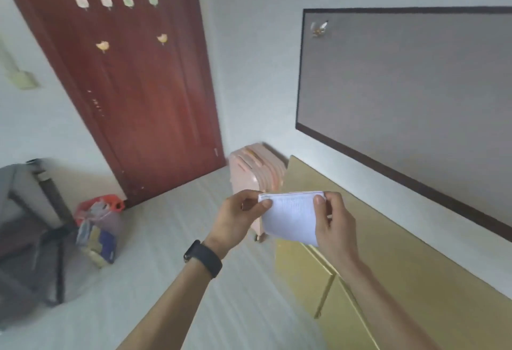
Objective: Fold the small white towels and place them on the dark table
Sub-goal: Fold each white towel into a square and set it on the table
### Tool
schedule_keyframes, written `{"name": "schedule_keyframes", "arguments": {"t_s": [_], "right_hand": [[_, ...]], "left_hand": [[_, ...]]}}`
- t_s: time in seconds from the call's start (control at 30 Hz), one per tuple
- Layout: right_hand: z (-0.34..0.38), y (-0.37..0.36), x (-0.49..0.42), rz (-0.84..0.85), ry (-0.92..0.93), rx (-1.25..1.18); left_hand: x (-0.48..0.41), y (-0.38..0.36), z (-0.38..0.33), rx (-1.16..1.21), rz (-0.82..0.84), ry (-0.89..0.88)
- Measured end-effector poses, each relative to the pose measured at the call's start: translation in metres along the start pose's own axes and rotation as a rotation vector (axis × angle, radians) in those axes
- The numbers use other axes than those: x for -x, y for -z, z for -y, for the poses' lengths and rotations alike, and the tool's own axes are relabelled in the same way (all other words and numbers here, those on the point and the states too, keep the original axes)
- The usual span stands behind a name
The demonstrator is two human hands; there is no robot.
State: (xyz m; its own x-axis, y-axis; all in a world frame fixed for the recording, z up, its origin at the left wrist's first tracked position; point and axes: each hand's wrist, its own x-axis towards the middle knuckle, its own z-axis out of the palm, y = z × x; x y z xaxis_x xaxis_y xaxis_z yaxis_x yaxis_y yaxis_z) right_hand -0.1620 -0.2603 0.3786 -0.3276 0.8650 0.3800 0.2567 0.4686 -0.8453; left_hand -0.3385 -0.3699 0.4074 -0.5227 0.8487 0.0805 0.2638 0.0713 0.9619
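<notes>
Between your two hands, held up in the air, is the small white towel (291,216), folded to a flat, nearly square panel. Its top edge runs across from your left hand (238,219) to your right hand (336,225), close to level. The cloth hangs down from that edge, and its lowest corner points down beside the heel of your right hand. Each hand pinches one top corner, thumb on the near face. The fingers behind the cloth are hidden, so you cannot see how they lie. Your right hand covers the towel's right edge. The layers at the top fold are too blurred to count. A black band (203,258) sits on your left wrist. Just beyond the hands stands a pink ribbed case (255,167), its lower part hidden by the towel and your left hand. Below your right hand lies a yellow cabinet top (401,252), cut off at the frame's edge.
</notes>
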Motion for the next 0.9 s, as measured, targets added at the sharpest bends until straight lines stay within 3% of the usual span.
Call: {"name": "schedule_keyframes", "arguments": {"t_s": [0.27,0.5,0.67,0.8,0.9], "right_hand": [[0.169,-0.255,0.090,0.442,0.159,-0.185],[0.327,-0.476,0.223,0.758,0.240,-0.315],[0.419,-0.603,0.310,0.834,0.294,-0.359],[0.474,-0.685,0.370,0.975,0.277,-0.390],[0.504,-0.750,0.406,1.084,0.279,-0.388]], "left_hand": [[0.140,0.278,0.055,-0.097,-0.518,0.031],[0.279,0.520,0.109,-0.038,-0.849,0.161],[0.350,0.642,0.142,0.012,-1.106,0.179],[0.387,0.716,0.180,-0.122,-1.341,0.216],[0.407,0.769,0.212,-0.265,-1.425,0.277]]}}
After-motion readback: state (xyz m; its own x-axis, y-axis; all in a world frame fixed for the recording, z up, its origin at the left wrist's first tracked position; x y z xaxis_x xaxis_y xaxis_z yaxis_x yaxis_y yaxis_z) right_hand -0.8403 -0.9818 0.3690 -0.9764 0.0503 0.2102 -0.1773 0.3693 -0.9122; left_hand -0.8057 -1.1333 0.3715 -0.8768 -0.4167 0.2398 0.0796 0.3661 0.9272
